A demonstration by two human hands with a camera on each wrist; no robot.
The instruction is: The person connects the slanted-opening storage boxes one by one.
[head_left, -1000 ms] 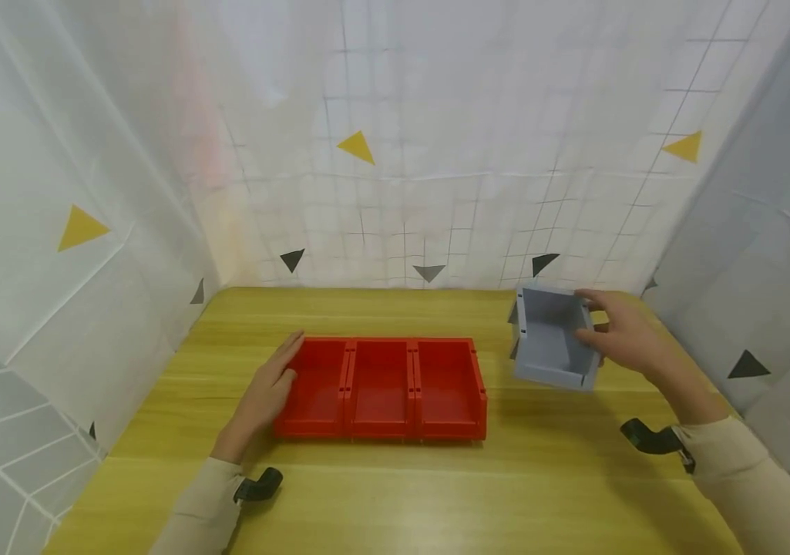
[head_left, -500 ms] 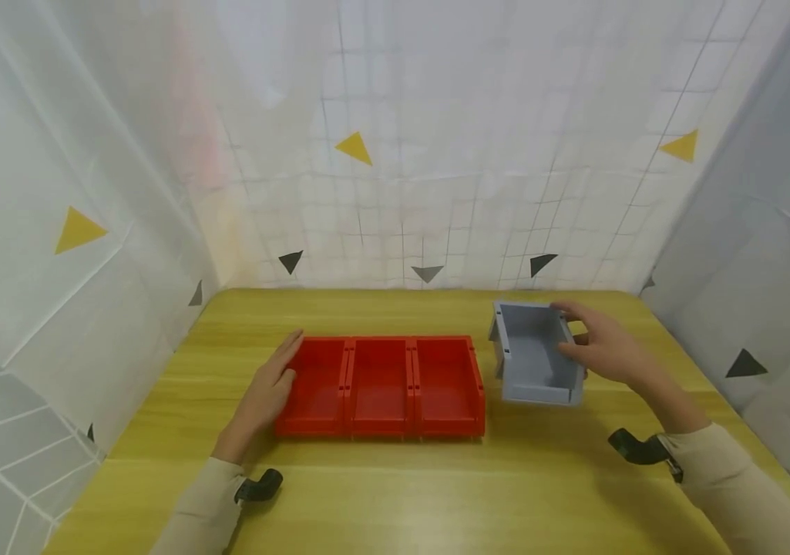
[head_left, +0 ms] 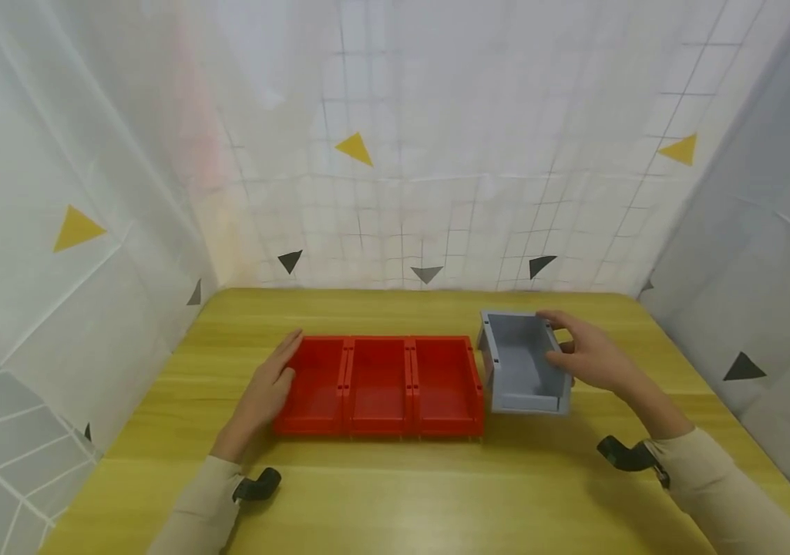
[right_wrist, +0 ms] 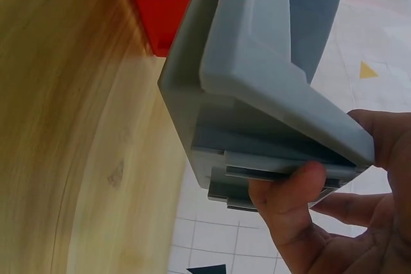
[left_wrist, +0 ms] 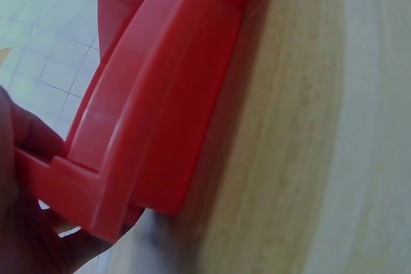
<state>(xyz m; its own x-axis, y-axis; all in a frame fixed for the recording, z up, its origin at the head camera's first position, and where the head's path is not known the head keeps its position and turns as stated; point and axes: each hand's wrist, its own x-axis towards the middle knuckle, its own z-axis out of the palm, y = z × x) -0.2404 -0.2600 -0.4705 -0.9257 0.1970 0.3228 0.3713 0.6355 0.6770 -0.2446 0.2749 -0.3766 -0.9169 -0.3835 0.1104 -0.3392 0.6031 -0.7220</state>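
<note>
Three red storage bins stand side by side in a row on the table: a left bin (head_left: pixel 316 385), a middle bin (head_left: pixel 378 385) and a right bin (head_left: pixel 445 385). My left hand (head_left: pixel 266 389) holds the left bin by its outer side wall, thumb over the rim and fingers outside, as the left wrist view shows. A grey storage bin (head_left: pixel 522 358) hangs above the table just right of the row. My right hand (head_left: pixel 592 356) grips its right side wall between thumb and fingers. Whether the grey bin touches the right red bin, I cannot tell. No contents show in any bin.
The wooden table (head_left: pixel 367 493) extends in front of and behind the row. White curtains (head_left: pixel 436 116) with grid lines and triangle marks close off the back and both sides. Each wrist wears a black camera mount (head_left: pixel 626 453).
My right hand has brought the grey bin leftward, lower and nearer to me, up beside the red row. My left hand keeps its hold, and the red bins stay practically in place.
</note>
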